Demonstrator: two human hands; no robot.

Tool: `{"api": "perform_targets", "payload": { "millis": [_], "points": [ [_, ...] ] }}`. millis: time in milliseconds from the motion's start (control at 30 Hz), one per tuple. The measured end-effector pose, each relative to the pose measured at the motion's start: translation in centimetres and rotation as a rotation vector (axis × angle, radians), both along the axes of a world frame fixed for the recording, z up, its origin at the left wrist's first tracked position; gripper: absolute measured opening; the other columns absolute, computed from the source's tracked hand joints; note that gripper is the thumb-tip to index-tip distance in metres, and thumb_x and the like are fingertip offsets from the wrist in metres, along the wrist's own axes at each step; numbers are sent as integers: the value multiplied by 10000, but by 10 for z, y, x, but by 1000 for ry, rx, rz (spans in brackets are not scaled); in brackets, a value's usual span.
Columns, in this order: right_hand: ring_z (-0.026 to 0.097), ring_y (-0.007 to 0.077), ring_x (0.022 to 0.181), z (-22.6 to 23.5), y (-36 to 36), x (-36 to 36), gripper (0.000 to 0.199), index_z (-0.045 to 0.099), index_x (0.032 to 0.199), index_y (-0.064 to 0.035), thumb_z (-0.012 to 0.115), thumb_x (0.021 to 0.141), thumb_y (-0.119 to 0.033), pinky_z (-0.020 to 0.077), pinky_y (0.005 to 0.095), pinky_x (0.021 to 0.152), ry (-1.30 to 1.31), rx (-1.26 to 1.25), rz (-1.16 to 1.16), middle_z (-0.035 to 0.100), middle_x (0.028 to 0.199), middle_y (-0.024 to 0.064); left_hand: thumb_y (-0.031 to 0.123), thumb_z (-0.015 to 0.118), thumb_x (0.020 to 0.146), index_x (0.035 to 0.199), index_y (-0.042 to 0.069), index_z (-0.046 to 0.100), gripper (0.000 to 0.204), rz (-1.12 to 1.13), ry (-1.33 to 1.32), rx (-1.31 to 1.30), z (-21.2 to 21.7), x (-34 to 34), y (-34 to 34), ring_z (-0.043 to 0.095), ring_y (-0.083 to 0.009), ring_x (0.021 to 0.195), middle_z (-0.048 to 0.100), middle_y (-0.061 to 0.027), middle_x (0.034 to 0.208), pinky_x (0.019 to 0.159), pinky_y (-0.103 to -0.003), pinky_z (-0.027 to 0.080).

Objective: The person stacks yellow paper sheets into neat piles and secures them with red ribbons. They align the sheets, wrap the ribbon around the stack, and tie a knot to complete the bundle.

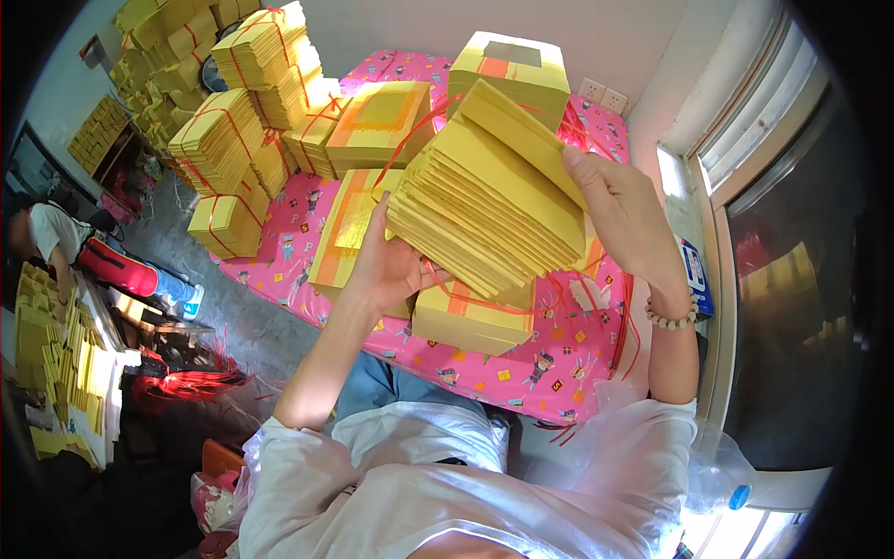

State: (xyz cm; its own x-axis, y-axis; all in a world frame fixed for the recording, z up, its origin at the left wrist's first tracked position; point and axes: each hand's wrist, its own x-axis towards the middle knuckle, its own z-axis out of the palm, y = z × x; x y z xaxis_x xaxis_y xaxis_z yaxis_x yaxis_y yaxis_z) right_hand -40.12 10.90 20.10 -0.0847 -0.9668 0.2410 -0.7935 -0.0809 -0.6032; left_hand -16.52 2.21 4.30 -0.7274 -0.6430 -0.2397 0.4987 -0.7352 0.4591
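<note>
A thick stack of folded yellow paper packets (494, 191) is held tilted above the table, its layered edges toward me. My left hand (384, 265) supports it from below at the left, fingers curled under the lower edge. My right hand (622, 210) grips its upper right side, with the thumb on the paper. A red plastic ribbon (410, 147) runs past the stack's left side, and more strands hang at its lower edge. Just beneath stands a yellow paper block (473, 326) with an orange band. Another block (340, 228) with a shiny gold patch is partly hidden by my left hand.
More blocks (507, 70) and ribbon-tied bundles (219, 140) crowd the back and left of the pink patterned tablecloth (521, 382). A window (792, 252) borders the right. Far left, a person (70, 238) leans over a table of yellow paper, near loose red ribbons (191, 382).
</note>
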Motion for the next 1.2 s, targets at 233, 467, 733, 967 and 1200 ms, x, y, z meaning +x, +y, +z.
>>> {"api": "perform_targets", "payload": {
  "millis": [233,467,733,967,1200],
  "points": [
    [413,197,505,-2,-10,-12,568,597,749,40,418,968,-453,343,359,509,-38,-64,7,453,535,121,746,384,829,1357,126,425,815,17,-9,13,1,-1,1,494,-310,1183,469,-113,1342,997,-525,389],
    [610,339,723,-13,7,19,601,583,1098,46,605,836,-495,487,409,678,390,-302,176,627,850,203,756,391,816,1350,122,419,830,-25,6,-22,-1,-3,-3,497,-292,1168,463,-114,1336,985,-515,404],
    [519,358,1106,-15,13,18,645,454,1283,33,578,873,-450,427,395,913,181,-287,111,502,1209,249,650,377,877,1339,184,440,659,186,-189,-301,60,-11,-15,474,-241,1209,492,-59,1332,961,-520,411],
    [336,232,1319,-39,-15,12,553,354,1379,-22,382,985,-409,261,361,1086,-733,-506,248,355,1416,149,563,396,918,1357,175,418,587,492,-406,-854,142,-5,-31,566,-227,1099,532,-60,1309,923,-397,454],
    [305,182,1337,-63,-52,54,456,298,1406,-107,339,1002,-314,190,383,1123,-1107,-772,477,350,1435,33,411,476,954,1182,36,536,443,654,-515,-1079,225,12,-16,603,-198,888,580,-86,998,777,-324,533]
  ]
}}
